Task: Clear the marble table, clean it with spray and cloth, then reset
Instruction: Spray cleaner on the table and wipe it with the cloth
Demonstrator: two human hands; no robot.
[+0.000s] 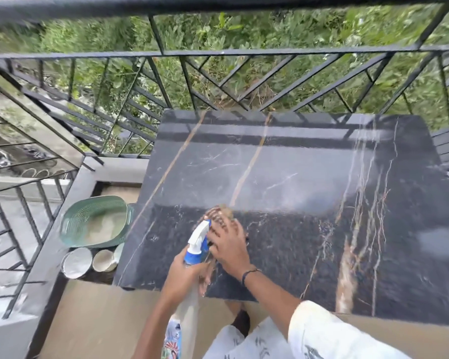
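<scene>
The black marble table with tan veins fills the middle of the view, and nothing but the cloth lies on its top. My left hand grips a spray bottle with a white trigger head and blue collar at the table's near left edge. My right hand presses flat on a brownish patterned cloth lying on the marble just beyond the bottle. The cloth is blurred and mostly hidden under my fingers.
On the floor left of the table stand a green basket, a white bowl and a cup. A black metal railing runs along the far and left sides, with greenery behind it. Tan floor lies near my legs.
</scene>
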